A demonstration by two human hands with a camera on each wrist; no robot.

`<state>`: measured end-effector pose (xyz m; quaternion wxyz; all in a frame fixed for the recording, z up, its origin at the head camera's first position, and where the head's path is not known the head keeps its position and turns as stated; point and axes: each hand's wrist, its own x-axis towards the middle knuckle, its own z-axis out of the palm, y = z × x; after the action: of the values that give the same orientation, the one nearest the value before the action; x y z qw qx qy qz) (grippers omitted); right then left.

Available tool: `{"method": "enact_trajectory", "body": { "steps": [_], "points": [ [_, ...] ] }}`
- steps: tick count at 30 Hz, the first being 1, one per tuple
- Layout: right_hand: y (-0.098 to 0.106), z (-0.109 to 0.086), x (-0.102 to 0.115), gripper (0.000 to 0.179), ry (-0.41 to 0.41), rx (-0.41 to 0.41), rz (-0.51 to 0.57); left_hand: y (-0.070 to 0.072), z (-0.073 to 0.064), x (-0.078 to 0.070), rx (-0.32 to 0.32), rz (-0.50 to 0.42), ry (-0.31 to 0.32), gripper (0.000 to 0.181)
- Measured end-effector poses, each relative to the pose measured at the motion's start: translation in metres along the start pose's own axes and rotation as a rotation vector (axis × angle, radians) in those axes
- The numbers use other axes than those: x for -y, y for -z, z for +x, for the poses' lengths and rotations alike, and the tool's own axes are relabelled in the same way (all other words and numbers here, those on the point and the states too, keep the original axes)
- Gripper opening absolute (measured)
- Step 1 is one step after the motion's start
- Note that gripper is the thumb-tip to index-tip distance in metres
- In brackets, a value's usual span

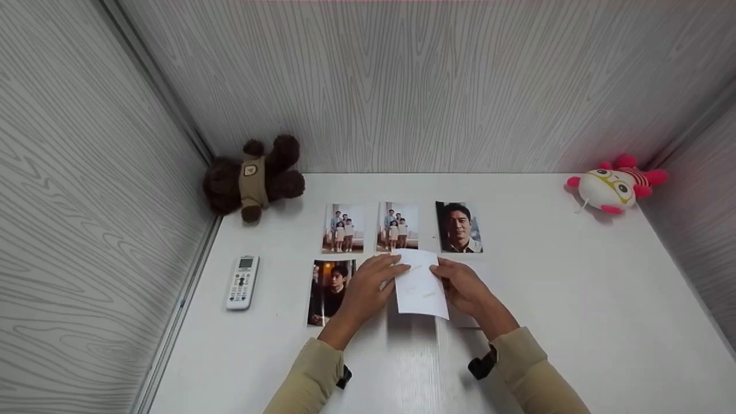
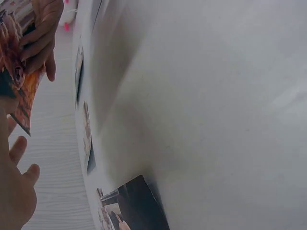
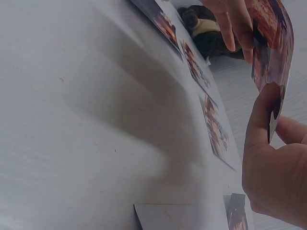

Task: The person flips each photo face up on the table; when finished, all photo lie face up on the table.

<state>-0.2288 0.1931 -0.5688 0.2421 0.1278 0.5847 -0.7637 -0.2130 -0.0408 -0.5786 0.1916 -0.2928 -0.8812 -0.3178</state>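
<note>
L hand [image 1: 371, 282]: pinches photo print [image 1: 422, 290], L edge
R hand [image 1: 467, 287]: pinches opp. edge, prob. steadying
Photo print: white back up, above counter [image 1: 581, 339]

A brown plush bear [image 1: 253, 179] in a tan top lies in the far left corner of the white surface [image 1: 586, 310]; nearer, a white remote control [image 1: 243, 283] – screen end away. Far right, a pink-and-white plush toy [image 1: 609, 188] – striped body – lies near wood-grain wall panels [image 1: 402, 86].
</note>
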Motion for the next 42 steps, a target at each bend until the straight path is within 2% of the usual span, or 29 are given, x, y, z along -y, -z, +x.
{"method": "enact_trajectory", "body": {
  "steps": [5,14,17,20,26,29,32,37,42],
  "points": [
    [-0.001,0.002,-0.001,0.057,-0.013,-0.023,-0.013,-0.006,-0.001,-0.001,-0.069,-0.007,-0.042,0.030],
    [-0.002,0.002,-0.002,0.056,-0.020,-0.026,-0.001,-0.010,-0.003,-0.003,-0.102,0.006,-0.036,0.031],
    [-0.001,0.001,-0.002,0.057,-0.023,-0.029,0.003,-0.012,-0.003,-0.002,-0.129,0.007,-0.039,0.030],
    [0.001,0.000,-0.002,0.059,-0.024,-0.029,0.013,-0.011,-0.001,-0.002,-0.165,-0.010,-0.013,0.031],
    [0.008,-0.004,0.000,0.055,-0.022,0.007,0.031,-0.005,0.005,0.000,-0.223,-0.141,0.112,0.030],
    [0.012,-0.006,0.002,0.054,-0.002,0.023,0.030,-0.001,0.009,0.000,-0.219,-0.247,0.192,0.021],
    [0.015,-0.007,0.004,0.051,0.032,-0.016,0.001,0.003,0.011,-0.001,-0.209,-0.343,0.292,0.019],
    [0.017,-0.006,0.008,0.047,0.084,-0.086,-0.107,0.006,0.014,-0.001,-0.150,-0.465,0.469,0.017],
    [0.014,-0.005,0.008,0.042,0.115,-0.107,-0.202,0.009,0.014,-0.001,-0.022,-0.599,0.613,0.029]
  ]
}}
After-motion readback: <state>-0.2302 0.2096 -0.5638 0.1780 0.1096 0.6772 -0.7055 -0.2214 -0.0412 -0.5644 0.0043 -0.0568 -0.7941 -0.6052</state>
